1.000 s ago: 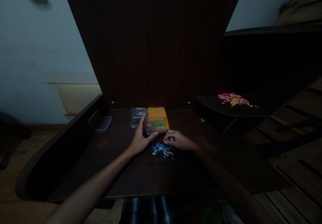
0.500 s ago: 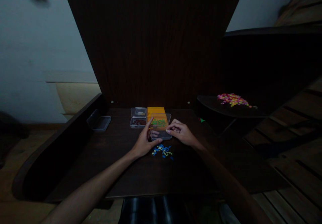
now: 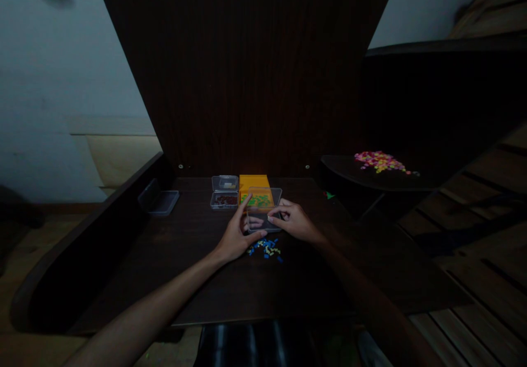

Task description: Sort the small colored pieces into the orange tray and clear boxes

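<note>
My left hand (image 3: 235,238) grips a clear plastic box (image 3: 269,228) from its left side, thumb at the front and fingers behind it. The lid stands up at the back, and green pieces show through it. Over the right part of the box is my right hand (image 3: 294,221), thumb and index finger pinched together. What that pinch holds, if anything, is too small to make out. Just in front of the box lies a small pile of blue and pale yellow pieces (image 3: 267,248), close to my left thumb.
Behind the box is a yellow case (image 3: 254,182) with green pieces (image 3: 255,200). To its left sits an open clear box of dark red pieces (image 3: 225,200). Another open clear box (image 3: 163,204) lies farther left. Pink and yellow pieces (image 3: 381,161) cover part of the right shelf (image 3: 337,165).
My right fingertips have moved a little left and down, farther over the box. My left hand keeps its hold on the box. The view has shifted slightly.
</note>
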Motion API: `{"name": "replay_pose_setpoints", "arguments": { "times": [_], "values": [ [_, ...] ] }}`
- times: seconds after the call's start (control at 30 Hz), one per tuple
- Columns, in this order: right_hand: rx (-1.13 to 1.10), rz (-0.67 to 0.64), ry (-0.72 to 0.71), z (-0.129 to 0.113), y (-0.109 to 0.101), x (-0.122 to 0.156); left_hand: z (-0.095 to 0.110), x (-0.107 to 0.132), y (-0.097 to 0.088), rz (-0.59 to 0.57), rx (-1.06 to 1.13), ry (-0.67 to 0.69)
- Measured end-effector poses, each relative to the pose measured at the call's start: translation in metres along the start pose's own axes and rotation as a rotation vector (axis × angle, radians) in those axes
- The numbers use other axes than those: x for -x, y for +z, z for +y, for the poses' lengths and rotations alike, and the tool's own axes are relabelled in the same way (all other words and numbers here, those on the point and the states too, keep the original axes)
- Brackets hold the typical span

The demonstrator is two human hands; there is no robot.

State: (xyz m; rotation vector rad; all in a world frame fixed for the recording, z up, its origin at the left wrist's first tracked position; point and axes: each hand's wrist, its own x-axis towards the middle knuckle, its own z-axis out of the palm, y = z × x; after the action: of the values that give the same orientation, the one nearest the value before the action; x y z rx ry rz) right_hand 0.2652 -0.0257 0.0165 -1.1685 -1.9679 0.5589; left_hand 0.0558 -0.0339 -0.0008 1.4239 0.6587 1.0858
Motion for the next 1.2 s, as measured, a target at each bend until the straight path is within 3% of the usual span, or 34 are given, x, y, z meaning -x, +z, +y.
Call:
{"name": "replay_pose_setpoints", "arguments": {
  "times": [0.5,0.7,0.87,1.2],
  "values": [
    [0.013,-0.041,0.051,-0.004,-0.009,0.000,0.004,-0.003,-0.003,0.026,0.037,-0.031],
    [-0.238,-0.028,0.157,-0.007,-0.001,0.001,0.001,-0.008,-0.009,0.066,0.095,-0.010],
    [-0.304,-0.042,0.252,-0.009,0.005,0.003,0.003,-0.009,-0.013,0.065,0.086,-0.004],
    [-0.391,-0.046,0.260,-0.006,0.008,0.001,0.006,-0.014,-0.026,0.031,0.102,-0.084]
  ]
}}
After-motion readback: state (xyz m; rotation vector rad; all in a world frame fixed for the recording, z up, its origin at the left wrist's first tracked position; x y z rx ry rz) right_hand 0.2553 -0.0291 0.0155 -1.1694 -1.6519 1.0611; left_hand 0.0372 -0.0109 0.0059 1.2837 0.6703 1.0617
